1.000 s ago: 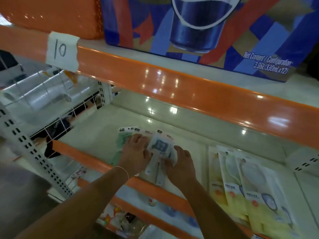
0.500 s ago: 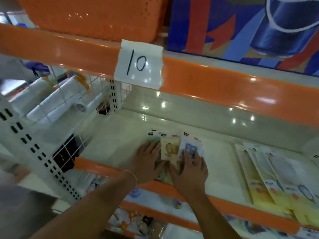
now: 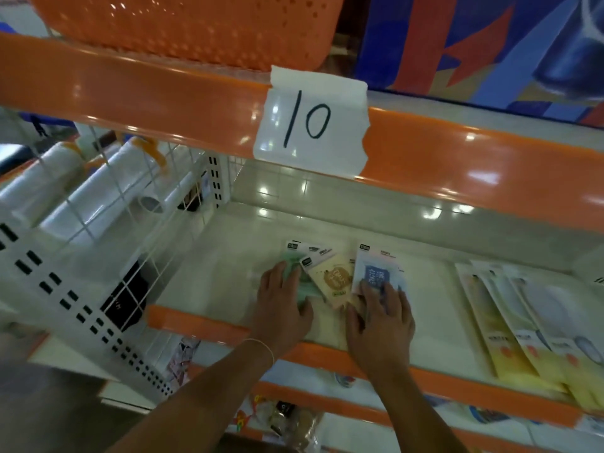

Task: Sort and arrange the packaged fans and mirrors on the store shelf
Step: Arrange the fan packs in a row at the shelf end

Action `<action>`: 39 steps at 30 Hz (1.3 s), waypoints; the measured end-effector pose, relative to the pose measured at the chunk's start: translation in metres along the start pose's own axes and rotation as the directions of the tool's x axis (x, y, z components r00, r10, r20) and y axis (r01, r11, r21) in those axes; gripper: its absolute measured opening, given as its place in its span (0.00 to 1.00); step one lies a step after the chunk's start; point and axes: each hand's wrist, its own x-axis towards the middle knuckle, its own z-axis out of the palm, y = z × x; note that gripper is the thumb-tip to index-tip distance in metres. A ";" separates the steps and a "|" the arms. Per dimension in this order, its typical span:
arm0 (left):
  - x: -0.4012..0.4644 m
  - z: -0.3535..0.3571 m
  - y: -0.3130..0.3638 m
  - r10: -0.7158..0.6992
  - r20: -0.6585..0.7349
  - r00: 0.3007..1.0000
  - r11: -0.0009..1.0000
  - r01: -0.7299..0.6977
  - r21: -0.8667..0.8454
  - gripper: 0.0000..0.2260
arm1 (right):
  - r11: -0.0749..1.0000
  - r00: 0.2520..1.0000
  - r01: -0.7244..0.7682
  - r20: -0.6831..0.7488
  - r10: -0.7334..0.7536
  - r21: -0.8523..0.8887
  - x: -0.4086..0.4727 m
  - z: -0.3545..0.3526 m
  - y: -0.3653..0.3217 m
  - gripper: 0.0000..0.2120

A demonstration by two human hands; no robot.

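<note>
Three small packaged fans lie fanned out on the white shelf (image 3: 215,276): a green one (image 3: 294,263) at the left, a beige one (image 3: 336,279) in the middle, a blue-and-white one (image 3: 376,273) at the right. My left hand (image 3: 282,305) rests flat on the green pack with fingers spread. My right hand (image 3: 380,317) presses its fingers down on the lower part of the blue pack. Further right, several long yellow-and-white packaged mirrors (image 3: 523,335) lie overlapping in a row.
An orange shelf lip (image 3: 441,380) runs along the front edge. Above, an orange rail carries a paper label marked "10" (image 3: 310,122). A white wire divider (image 3: 130,204) with plastic rolls behind it bounds the left. An orange basket (image 3: 196,24) sits on the upper shelf.
The view has shifted left and closer. The three packs have been spread apart side by side, and both hands have slid slightly outward on them.
</note>
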 end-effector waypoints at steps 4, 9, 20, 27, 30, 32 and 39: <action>0.001 0.002 -0.004 0.044 -0.023 0.999 0.998 -0.045 -0.051 0.25 | 0.996 0.998 -0.059 0.022 0.057 0.062 0.002 0.000 0.002 0.24; 0.001 0.002 -0.003 -0.004 -0.037 0.999 0.995 0.001 -0.099 0.24 | 0.978 0.983 -0.181 -0.001 0.182 0.108 0.006 0.000 0.003 0.25; 0.012 -0.010 -0.004 -0.179 -0.009 0.984 0.942 0.168 -0.290 0.23 | 0.977 0.978 -0.196 -0.049 0.200 0.082 0.005 0.000 -0.002 0.24; 0.022 -0.036 -0.039 -0.250 -0.077 0.965 0.941 0.224 -0.255 0.20 | 0.978 0.981 -0.185 -0.043 0.190 0.096 0.003 -0.001 -0.002 0.24; 0.020 -0.044 -0.059 -0.251 -0.072 0.965 0.962 0.240 -0.132 0.19 | 0.978 0.981 -0.187 -0.040 0.192 0.097 0.003 -0.001 -0.002 0.24; 0.018 -0.049 -0.064 -0.258 -0.040 0.965 0.966 0.257 -0.030 0.20 | 0.977 0.979 -0.193 -0.039 0.198 0.094 0.004 -0.001 -0.001 0.24; 0.010 -0.047 -0.059 -0.164 0.039 0.986 0.978 0.158 0.135 0.18 | 0.978 0.980 -0.185 -0.062 0.191 0.093 0.005 0.003 -0.001 0.23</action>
